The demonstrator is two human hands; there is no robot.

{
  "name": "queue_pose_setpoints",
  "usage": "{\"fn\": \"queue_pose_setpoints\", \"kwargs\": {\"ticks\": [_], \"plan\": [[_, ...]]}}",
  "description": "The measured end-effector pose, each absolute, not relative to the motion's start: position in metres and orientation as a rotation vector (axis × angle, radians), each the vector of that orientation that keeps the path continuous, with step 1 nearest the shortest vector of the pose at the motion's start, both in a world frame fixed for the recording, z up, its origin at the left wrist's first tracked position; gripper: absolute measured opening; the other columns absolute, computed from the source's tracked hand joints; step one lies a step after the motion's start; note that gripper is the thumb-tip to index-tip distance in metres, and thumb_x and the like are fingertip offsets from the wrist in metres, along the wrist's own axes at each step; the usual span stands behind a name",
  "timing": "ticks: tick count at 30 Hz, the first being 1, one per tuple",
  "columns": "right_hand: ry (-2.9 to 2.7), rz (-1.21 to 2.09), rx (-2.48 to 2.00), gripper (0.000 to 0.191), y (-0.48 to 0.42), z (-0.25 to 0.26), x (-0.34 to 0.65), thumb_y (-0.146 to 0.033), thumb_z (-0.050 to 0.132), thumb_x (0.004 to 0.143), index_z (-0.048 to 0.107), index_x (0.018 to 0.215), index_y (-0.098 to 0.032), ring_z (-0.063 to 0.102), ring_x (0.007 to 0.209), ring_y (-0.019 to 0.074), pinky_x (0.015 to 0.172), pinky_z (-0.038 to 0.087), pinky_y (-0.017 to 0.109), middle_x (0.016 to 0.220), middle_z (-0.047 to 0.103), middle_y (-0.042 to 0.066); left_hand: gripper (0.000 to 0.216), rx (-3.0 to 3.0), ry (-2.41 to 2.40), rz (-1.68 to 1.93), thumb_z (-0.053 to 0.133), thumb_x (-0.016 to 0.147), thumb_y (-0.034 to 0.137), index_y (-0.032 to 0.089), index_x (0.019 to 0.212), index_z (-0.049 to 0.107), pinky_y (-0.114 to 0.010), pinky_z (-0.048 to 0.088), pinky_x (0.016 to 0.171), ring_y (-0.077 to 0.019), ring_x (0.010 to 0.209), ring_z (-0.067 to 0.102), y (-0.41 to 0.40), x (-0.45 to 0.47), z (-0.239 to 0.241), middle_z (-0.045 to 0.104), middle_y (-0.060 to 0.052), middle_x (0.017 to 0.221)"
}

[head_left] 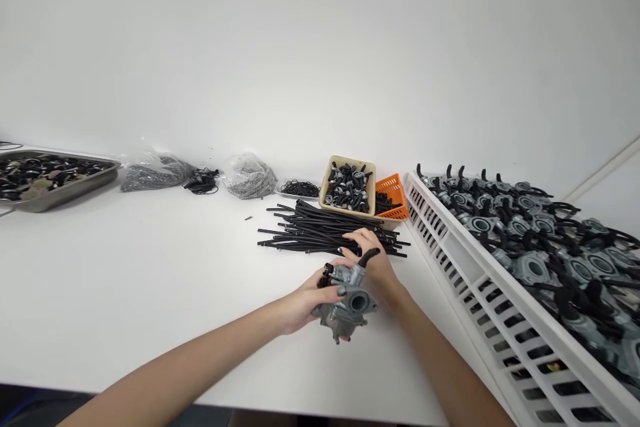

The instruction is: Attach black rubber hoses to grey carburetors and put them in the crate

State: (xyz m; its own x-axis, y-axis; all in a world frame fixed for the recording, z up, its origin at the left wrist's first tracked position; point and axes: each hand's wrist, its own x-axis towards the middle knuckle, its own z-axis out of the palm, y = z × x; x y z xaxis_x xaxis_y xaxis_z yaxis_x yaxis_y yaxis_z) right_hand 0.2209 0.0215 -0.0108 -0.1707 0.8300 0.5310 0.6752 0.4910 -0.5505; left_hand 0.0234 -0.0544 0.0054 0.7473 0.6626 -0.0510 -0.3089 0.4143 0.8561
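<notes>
My left hand (313, 300) is closed around a grey metal carburetor (345, 310), thumb across its front beside the round bore. A short black rubber elbow (369, 256) sticks up from the carburetor's top. Behind it, my right hand (373, 260) reaches over a pile of thin black rubber hoses (305, 227), its fingers apart and at the near right part of the pile. I see no hose lifted in it; the carburetor and elbow hide part of this hand.
At right stands a white slatted crate (480, 280) full of carburetors. Behind the hoses are a cream bin (328, 177) of small metal-and-rubber parts and an orange basket (397, 190). Along the wall lie bags of small parts (250, 177) and a metal tray (95, 181).
</notes>
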Motion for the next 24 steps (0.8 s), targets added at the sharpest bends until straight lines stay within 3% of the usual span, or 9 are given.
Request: {"fn": "queue_pose_setpoints", "kwargs": {"ticks": [5,15,21,24], "plan": [[-2.017,0.142,-1.207,0.017,0.019,-0.016,0.214,-0.017,0.063,0.081,0.068,0.097,-0.023,0.058,0.092,0.0232,0.085,0.049,0.039,0.096,0.063,0.006,0.069,1.099,0.375,0.629,0.084,0.063,0.039,0.02,0.122,0.053,-0.04,0.049,0.082,-0.0286,0.099,0.062,-0.06,0.028,0.0,0.066,-0.012,0.105],[-2.221,-0.199,-1.258,0.012,0.01,-0.011,0.196,-0.01,0.057,0.087,0.064,0.085,-0.02,0.056,0.087,0.0235,0.079,0.048,0.038,0.092,0.062,0.008,0.062,1.172,0.394,0.594,0.085,0.059,0.036,0.021,0.114,0.06,-0.036,0.047,0.083,-0.0244,0.097,0.059,-0.065,0.029,0.011,0.064,-0.009,0.107],[-1.595,-0.327,-1.058,0.008,0.01,0.01,0.222,-0.016,0.049,0.091,0.055,0.092,-0.02,0.061,0.077,0.018,0.067,0.049,0.031,0.091,0.065,0.007,0.071,1.152,0.374,0.597,0.086,0.06,0.037,0.022,0.122,0.055,-0.04,0.047,0.088,-0.0273,0.102,0.06,-0.057,0.027,0.004,0.064,-0.01,0.105],[-1.247,-0.543,-0.942,0.01,0.004,0.032,0.242,-0.023,0.05,0.091,0.059,0.094,-0.019,0.062,0.084,0.021,0.068,0.049,0.033,0.092,0.064,0.008,0.07,1.15,0.373,0.654,0.085,0.062,0.038,0.021,0.122,0.054,-0.04,0.049,0.086,-0.0275,0.1,0.062,-0.053,0.025,0.004,0.064,-0.011,0.105]]}}
